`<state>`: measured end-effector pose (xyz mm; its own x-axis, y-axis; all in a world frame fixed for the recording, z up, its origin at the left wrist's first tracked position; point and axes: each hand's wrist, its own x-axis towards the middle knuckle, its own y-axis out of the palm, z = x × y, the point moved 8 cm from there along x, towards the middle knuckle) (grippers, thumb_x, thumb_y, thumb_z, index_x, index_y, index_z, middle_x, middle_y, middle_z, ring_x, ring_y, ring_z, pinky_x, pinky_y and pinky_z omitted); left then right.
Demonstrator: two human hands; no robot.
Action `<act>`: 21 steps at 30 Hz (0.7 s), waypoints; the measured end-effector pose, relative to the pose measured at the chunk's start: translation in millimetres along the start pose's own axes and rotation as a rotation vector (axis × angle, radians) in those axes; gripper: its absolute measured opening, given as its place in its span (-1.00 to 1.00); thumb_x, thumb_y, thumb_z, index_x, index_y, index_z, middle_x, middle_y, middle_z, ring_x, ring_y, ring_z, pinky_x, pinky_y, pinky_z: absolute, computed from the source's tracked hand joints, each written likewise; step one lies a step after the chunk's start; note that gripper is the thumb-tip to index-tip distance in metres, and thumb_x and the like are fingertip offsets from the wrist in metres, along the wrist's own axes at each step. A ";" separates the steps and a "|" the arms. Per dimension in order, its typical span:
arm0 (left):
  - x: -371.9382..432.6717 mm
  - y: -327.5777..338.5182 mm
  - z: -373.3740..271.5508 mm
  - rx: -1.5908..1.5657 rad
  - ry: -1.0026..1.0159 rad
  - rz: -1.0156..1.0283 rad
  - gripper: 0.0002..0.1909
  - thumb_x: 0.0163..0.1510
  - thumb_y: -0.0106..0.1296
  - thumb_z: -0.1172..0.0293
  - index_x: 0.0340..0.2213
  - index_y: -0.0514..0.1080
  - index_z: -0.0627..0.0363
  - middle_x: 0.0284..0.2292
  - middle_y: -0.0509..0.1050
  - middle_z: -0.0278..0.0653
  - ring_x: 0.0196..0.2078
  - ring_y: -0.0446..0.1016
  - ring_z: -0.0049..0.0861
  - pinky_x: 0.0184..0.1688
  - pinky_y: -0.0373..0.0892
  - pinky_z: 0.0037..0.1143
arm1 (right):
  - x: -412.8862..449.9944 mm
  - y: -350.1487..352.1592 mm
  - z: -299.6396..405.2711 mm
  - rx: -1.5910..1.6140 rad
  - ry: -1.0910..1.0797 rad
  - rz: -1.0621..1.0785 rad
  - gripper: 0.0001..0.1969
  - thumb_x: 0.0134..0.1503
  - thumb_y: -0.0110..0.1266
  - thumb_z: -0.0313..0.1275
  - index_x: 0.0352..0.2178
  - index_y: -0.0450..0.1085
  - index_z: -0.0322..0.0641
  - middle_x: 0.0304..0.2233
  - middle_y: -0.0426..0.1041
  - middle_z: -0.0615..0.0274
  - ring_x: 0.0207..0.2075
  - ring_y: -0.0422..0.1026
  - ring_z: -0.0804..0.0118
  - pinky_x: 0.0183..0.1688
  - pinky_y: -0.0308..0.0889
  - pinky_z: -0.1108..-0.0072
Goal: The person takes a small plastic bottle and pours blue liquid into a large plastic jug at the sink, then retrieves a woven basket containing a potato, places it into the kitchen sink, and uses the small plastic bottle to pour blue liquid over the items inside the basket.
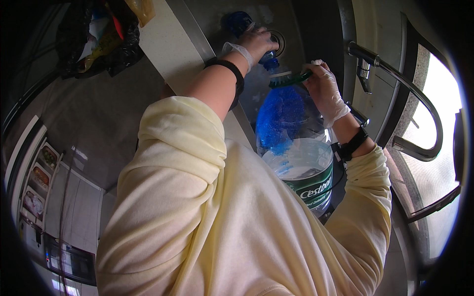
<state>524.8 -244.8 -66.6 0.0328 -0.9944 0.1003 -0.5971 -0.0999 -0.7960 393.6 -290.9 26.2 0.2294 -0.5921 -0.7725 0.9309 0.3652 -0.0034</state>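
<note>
My left hand (258, 41), in a thin clear glove, grips a blue plastic bottle (238, 23) over the sink. The bottle is tilted, with its narrow neck (272, 63) towards the lower right. My right hand (323, 82), also gloved, holds the handle of a green scrub brush (290, 79). Its pale bristles face the bottle's neck; I cannot tell whether they touch. Below the brush is a large clear plastic water bottle (314, 166) with a green Cestbon label. Bright blue shows on or through its upper part, and I cannot tell which.
The dark sink (251, 98) has a round drain (278, 42) beside my left hand. A chrome faucet (426, 92) arches at the right by a bright window (437, 96). Left of the pale counter (168, 44) is a black plastic bag (127, 55) holding assorted waste.
</note>
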 end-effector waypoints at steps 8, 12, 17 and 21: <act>0.3 -4.9 -2.7 -0.040 -0.005 0.120 -0.70 -0.08 -0.12 0.48 -0.28 0.42 -0.19 -0.15 0.34 -0.25 0.04 0.21 -0.31 0.05 0.14 -0.34 | 0.6 -0.4 -0.3 0.006 -0.006 0.011 -0.88 0.00 0.03 -0.54 -0.48 0.25 -0.08 -0.49 0.33 0.30 -0.46 0.28 0.46 -0.34 0.20 0.62; -0.9 -6.3 -1.5 -0.032 -0.003 0.108 -0.70 -0.07 -0.13 0.48 -0.28 0.41 -0.19 -0.14 0.34 -0.24 0.04 0.20 -0.30 0.06 0.14 -0.35 | 1.0 1.4 0.1 -0.003 -0.006 0.012 -0.89 0.00 0.03 -0.54 -0.48 0.25 -0.08 -0.49 0.32 0.31 -0.45 0.28 0.46 -0.32 0.21 0.61; -0.8 -5.9 -0.6 -0.044 -0.012 0.092 -0.69 -0.07 -0.13 0.48 -0.27 0.41 -0.20 -0.11 0.33 -0.24 0.06 0.20 -0.29 0.07 0.13 -0.34 | 0.6 1.8 0.1 0.001 -0.002 -0.003 -0.89 0.02 0.01 -0.54 -0.47 0.24 -0.07 -0.48 0.32 0.31 -0.45 0.28 0.46 -0.32 0.21 0.61; -1.5 -6.7 -1.6 -0.040 -0.035 0.150 -0.65 -0.08 -0.12 0.51 -0.24 0.41 -0.21 -0.09 0.31 -0.22 0.08 0.17 -0.29 0.09 0.12 -0.34 | 1.0 0.6 -1.5 0.015 0.020 -0.006 -0.89 0.02 0.01 -0.54 -0.47 0.24 -0.07 -0.49 0.32 0.31 -0.45 0.29 0.46 -0.33 0.21 0.61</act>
<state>527.4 -242.6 -60.5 -0.0317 -0.9987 -0.0390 -0.6286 0.0502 -0.7761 393.9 -290.2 24.5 0.2186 -0.5799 -0.7848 0.9363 0.3511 0.0013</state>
